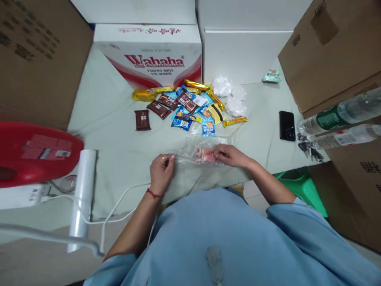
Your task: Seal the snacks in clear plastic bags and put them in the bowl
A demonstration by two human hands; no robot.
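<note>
My left hand [161, 172], a red cord at its wrist, is closed in a pinch at the left end of a clear plastic bag [185, 154]. A small pink-and-red packet [204, 155] lies in or under the film; I cannot tell which. My right hand [233, 156] has its fingers closed on that packet's right end. Just beyond is a pile of wrapped snacks: brown cocoa packets [187, 102], blue packets [208, 128] and gold-wrapped bars [235, 121]. One brown packet [143, 120] lies apart at the left.
A Wahaba-style white-and-red carton [151, 59] stands behind the snacks. Crumpled white bundles [236, 106] sit beside them. At right are a black phone [287, 126], keys [309, 149] and bottles [333, 119]. A plastic roll [83, 194], white cable [111, 216] and red container [38, 153] occupy the left.
</note>
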